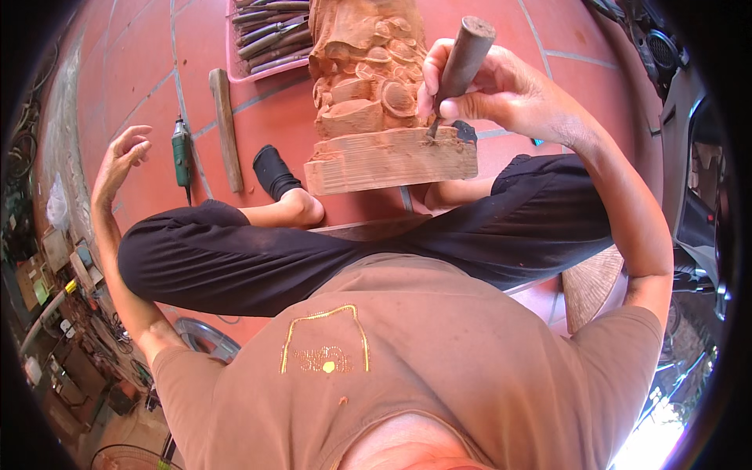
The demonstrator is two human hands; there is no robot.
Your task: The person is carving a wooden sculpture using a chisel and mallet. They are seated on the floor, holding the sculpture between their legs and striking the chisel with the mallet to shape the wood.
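Note:
My right hand (493, 90) grips a chisel (467, 56) by its dark round handle. The chisel stands upright, slightly tilted, with its thin blade at the top of the carving's plain base block (392, 160); whether the edge bites into the wood cannot be told. Above that base rises a reddish wood carving (368, 78) with rounded, layered relief, cut off by the upper edge of the view. Out at the left, my left hand (125, 157) hangs in the air with loosely bent fingers, holding nothing. Nearest to it on the floor is a green rotary tool (182, 153).
A wooden bar (225, 129) lies beside the rotary tool on red tiles. A pink basket (270, 73) full of chisels stands left of the carving. My dark-socked foot (276, 171) rests near the base. Clutter lines the left wall; a motorbike (685, 157) seems to stand at right.

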